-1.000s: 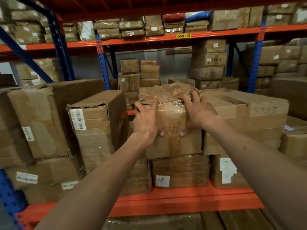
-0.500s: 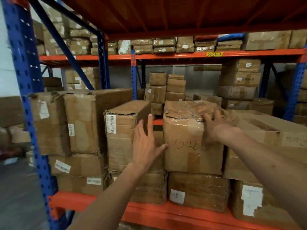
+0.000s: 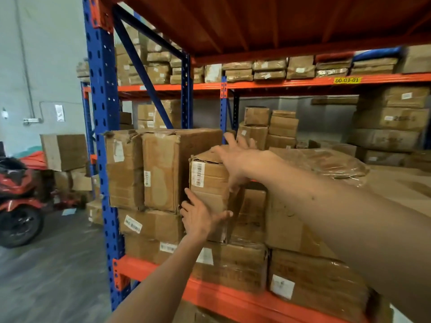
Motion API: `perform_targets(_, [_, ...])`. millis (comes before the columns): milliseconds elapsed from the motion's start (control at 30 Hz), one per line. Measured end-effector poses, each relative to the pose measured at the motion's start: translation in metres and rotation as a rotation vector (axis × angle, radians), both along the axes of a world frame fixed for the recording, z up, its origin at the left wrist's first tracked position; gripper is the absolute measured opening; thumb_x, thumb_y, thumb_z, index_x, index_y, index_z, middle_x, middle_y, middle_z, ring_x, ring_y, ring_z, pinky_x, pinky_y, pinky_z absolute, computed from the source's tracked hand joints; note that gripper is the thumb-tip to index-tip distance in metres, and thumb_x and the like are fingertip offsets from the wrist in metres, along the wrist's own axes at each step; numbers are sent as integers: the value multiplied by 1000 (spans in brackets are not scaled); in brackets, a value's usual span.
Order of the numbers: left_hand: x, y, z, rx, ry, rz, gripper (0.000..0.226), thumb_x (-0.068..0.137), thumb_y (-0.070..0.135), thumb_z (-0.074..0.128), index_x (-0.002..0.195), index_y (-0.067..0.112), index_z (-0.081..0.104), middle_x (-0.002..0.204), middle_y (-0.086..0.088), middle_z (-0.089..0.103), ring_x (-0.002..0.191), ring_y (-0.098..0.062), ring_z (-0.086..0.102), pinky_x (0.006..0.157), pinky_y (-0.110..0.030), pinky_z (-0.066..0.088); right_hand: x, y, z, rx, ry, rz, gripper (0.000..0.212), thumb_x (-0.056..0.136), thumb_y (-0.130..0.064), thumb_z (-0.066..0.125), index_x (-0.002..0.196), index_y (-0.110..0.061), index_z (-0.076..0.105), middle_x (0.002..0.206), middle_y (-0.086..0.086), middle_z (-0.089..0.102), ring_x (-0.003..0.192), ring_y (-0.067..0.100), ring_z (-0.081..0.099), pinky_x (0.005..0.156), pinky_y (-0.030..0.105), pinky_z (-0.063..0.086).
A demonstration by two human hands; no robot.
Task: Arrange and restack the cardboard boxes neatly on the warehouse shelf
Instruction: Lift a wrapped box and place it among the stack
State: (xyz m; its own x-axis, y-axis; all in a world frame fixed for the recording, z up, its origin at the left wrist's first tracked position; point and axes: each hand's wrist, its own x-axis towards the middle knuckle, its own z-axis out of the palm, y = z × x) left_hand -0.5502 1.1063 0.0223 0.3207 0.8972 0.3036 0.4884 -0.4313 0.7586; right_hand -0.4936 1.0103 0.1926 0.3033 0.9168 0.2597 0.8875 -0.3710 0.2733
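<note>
A tall barcode-labelled cardboard box (image 3: pixel 208 180) stands on the shelf's upper layer, between a bigger box (image 3: pixel 163 173) on its left and a tape-wrapped box (image 3: pixel 326 164) on its right. My left hand (image 3: pixel 200 217) lies flat against the lower front of the barcode box, fingers spread. My right hand (image 3: pixel 235 159) reaches across its top right corner, fingers apart and curling over the edge. Lower boxes (image 3: pixel 233 264) carry these on the orange shelf beam (image 3: pixel 221 297).
A blue upright post (image 3: pixel 102 136) bounds the shelf on the left. Beyond it are a grey floor, a red motorbike (image 3: pixel 18 194) and loose boxes (image 3: pixel 63 150). Further racks at the back hold several stacked boxes (image 3: pixel 387 122). An orange shelf deck hangs overhead.
Both hands left the tape-wrapped box and shifted left onto the barcode box. My view swung left, bringing the blue post, floor and motorbike into sight.
</note>
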Motion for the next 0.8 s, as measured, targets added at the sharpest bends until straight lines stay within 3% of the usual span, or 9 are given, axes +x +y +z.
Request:
perform_targets(100, [2,8,-1,-13,35,-57,152,60,57,87,149,6,-25,150,-31,18,137,-47,28,111,-54,30,-16,30,-4,-63,33,13,117,68,-24,90,156,-40,15,164,11,-5,147,44,15,112,62,32])
perform_targets(200, [4,15,-1,92,133,-68,146,63,58,84,149,1,-20,145,-29,26,131,-43,38,107,-49,38,-21,45,-12,-66,108,-48,122,70,-19,90,158,-42,9,165,14,-2,146,44,21,111,56,35])
perform_targets(300, [-3,33,8,222,246,-80,145,63,62,82,149,-1,-16,141,-26,32,127,-39,44,103,-44,44,-16,52,-13,39,120,-92,122,63,-23,95,156,-33,18,153,12,38,136,36,41,105,51,43])
perform_targets(367, [-5,47,16,337,327,-125,147,61,63,82,149,-1,-16,138,-25,34,124,-37,47,102,-42,45,-13,53,-13,108,87,-158,128,58,-31,97,157,-32,14,143,10,51,130,33,49,101,49,47])
perform_targets(500, [-7,45,20,514,435,-187,147,60,64,81,148,-2,-16,136,-25,35,122,-38,47,103,-43,43,-7,43,-29,184,109,-288,143,59,-32,96,156,-46,-8,141,16,52,125,37,52,97,49,45])
perform_targets(667, [-14,35,14,751,533,-197,145,61,63,80,150,-3,-13,128,-29,41,112,-40,49,96,-47,43,2,13,-55,326,275,-331,138,55,-37,98,153,-43,0,127,19,51,117,39,53,97,44,42])
perform_targets(800, [-14,43,3,923,575,-256,147,52,63,84,151,0,-4,123,-28,44,103,-38,50,90,-48,44,9,-2,-84,429,365,-370,122,53,-39,98,142,-39,15,114,15,53,109,34,54,96,47,47])
